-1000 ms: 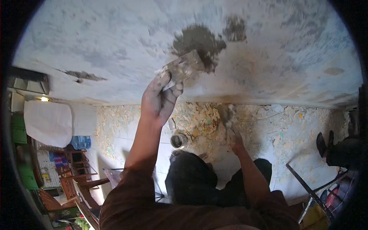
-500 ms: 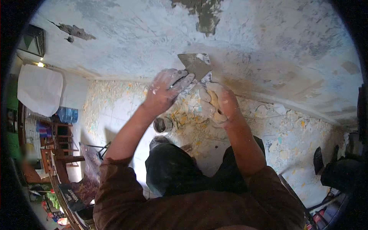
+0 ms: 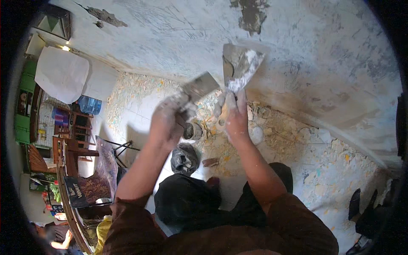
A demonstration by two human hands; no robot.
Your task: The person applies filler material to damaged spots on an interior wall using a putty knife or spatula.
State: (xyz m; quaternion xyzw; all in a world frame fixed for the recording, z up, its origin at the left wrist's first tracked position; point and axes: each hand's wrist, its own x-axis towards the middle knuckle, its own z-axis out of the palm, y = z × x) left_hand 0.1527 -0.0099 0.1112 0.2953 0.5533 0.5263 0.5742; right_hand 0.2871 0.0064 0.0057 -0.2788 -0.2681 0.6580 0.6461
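My left hand (image 3: 168, 119) grips a plaster-smeared rectangular scraper blade (image 3: 203, 84), which is slightly blurred. My right hand (image 3: 234, 117) holds a wide putty knife (image 3: 242, 63) upright, with grey and white paste on its blade. The two tools are apart, in front of the pale, scuffed wall (image 3: 306, 51). Beyond them, a dark grey patch (image 3: 250, 17) marks the wall. Below my left hand a small container (image 3: 196, 131) of grey stuff stands on the floor, partly hidden by that hand, with a dark crumpled bag (image 3: 185, 157) just nearer to me.
Flaked paint (image 3: 276, 131) lies along the wall's foot. At left are wooden furniture (image 3: 74, 146), a blue water jug (image 3: 89, 105), a white board (image 3: 61, 72) and a cloth-draped stand (image 3: 102, 170). A person (image 3: 61, 238) is at lower left, dark objects (image 3: 367, 204) at lower right.
Both hands first drew together from the wall patch and the floor, tools meeting. Now they have parted: the right knife is raised with paste on it, the left scraper is lower left of it.
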